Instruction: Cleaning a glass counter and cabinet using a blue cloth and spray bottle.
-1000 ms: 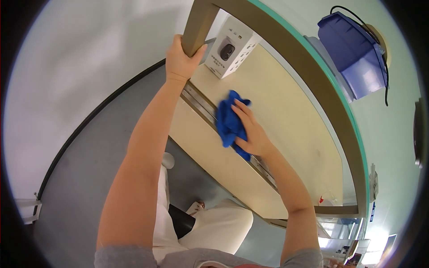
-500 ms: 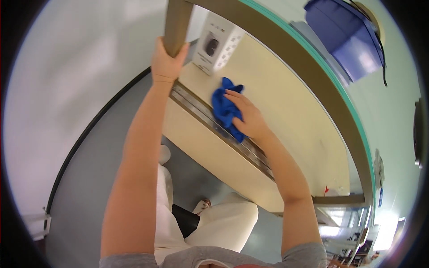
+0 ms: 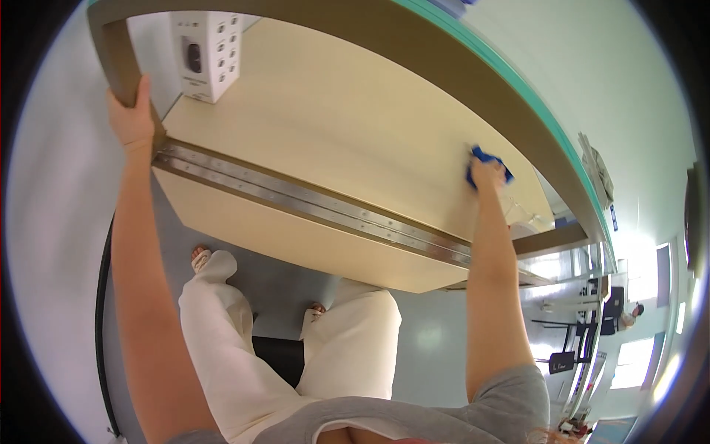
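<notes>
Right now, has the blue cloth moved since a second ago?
Yes: under the right hand, the blue cloth has gone rightward over the cream board, farther from the white box.

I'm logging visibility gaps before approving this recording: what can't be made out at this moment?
Head view: part of the blue cloth, covered by the blurred right hand.
Head view: top of the white box, behind the brown frame.
Head view: most of the purple-blue object, cut off by the upper edge.
Head view: details of the distant person, too small.
</notes>
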The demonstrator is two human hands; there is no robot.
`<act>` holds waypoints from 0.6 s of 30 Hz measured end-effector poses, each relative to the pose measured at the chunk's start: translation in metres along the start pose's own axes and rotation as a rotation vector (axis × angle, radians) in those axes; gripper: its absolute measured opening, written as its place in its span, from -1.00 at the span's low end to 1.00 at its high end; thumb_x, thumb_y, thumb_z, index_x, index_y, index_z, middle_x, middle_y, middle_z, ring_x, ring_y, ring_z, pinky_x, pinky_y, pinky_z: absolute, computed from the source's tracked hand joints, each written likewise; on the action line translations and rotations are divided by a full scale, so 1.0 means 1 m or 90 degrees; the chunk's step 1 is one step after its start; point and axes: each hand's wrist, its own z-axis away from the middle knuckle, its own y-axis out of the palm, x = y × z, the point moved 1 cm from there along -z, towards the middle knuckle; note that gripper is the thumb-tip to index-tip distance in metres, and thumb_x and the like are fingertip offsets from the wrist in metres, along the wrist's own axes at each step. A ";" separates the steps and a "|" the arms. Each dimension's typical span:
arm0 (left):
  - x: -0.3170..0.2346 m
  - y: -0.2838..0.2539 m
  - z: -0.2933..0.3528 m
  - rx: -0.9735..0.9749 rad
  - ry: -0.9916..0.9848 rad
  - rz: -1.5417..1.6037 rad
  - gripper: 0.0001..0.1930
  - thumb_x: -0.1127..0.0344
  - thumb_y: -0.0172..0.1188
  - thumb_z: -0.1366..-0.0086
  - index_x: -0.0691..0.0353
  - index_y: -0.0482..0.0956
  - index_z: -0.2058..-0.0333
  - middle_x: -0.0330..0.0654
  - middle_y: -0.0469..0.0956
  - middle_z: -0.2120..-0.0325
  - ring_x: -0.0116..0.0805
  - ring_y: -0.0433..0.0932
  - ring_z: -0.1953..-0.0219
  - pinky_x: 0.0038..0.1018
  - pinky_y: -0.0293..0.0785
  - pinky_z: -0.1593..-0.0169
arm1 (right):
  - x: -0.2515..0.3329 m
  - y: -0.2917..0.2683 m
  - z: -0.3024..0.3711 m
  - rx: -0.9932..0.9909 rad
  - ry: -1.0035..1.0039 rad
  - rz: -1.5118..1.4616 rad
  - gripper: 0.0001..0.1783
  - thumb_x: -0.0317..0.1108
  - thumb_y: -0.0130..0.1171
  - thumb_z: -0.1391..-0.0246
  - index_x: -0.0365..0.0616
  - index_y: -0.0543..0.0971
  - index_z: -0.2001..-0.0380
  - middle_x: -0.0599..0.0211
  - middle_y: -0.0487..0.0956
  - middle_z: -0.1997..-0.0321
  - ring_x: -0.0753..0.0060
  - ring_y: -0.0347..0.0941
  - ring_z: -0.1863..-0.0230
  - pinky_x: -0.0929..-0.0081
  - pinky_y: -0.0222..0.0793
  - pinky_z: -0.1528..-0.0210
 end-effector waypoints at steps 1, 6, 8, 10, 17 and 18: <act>0.003 -0.002 -0.003 -0.001 0.021 0.006 -0.39 -0.05 0.32 -0.11 0.37 0.45 0.07 0.03 0.56 0.18 -0.07 0.52 0.13 -0.30 0.40 0.03 | 0.024 -0.001 0.005 0.041 -0.071 0.021 -0.06 0.27 0.04 0.05 -0.35 0.33 -0.16 -0.12 0.25 -0.29 -0.05 0.18 -0.31 0.22 0.10 -0.32; 0.021 -0.007 -0.018 -0.009 0.073 0.001 -0.39 -0.07 0.31 -0.12 0.39 0.47 0.11 0.01 0.55 0.18 -0.11 0.51 0.10 -0.31 0.38 0.01 | 0.160 -0.016 0.104 0.073 -0.563 -0.220 -0.20 0.15 0.10 0.00 -0.21 0.33 -0.18 0.02 0.26 -0.30 0.07 0.13 -0.34 0.20 0.10 -0.32; 0.028 -0.011 -0.020 0.014 0.037 0.034 -0.41 -0.07 0.29 -0.15 0.41 0.47 0.13 -0.02 0.54 0.18 -0.18 0.49 0.13 -0.36 0.37 0.01 | 0.181 -0.027 0.128 0.142 -0.595 -0.269 -0.30 0.07 0.05 -0.05 -0.11 0.33 -0.19 0.18 0.25 -0.32 0.09 0.17 -0.31 0.18 0.13 -0.30; 0.035 -0.014 -0.028 0.022 0.043 0.013 -0.42 -0.06 0.29 -0.15 0.42 0.47 0.13 -0.03 0.54 0.18 -0.20 0.49 0.13 -0.37 0.36 0.01 | 0.183 -0.013 0.095 0.127 -0.539 -0.228 -0.32 0.06 0.03 -0.07 -0.12 0.35 -0.17 0.18 0.29 -0.29 0.10 0.21 -0.29 0.18 0.16 -0.28; 0.028 -0.015 -0.027 0.069 0.061 0.100 -0.62 0.09 0.21 -0.27 0.35 0.45 0.23 -0.19 0.47 0.37 -0.38 0.42 0.29 -0.45 0.37 0.15 | 0.070 0.018 -0.036 -0.002 -0.261 -0.090 -0.38 0.04 0.00 -0.10 -0.14 0.38 -0.12 0.17 0.36 -0.23 0.12 0.26 -0.24 0.18 0.21 -0.23; 0.021 -0.028 -0.026 0.064 0.059 0.095 -0.65 0.12 0.20 -0.28 0.34 0.43 0.24 -0.21 0.44 0.40 -0.41 0.40 0.32 -0.47 0.36 0.17 | 0.037 0.027 -0.029 -0.012 -0.219 -0.082 -0.38 0.04 0.00 -0.10 -0.14 0.39 -0.12 0.17 0.36 -0.22 0.12 0.26 -0.24 0.18 0.21 -0.23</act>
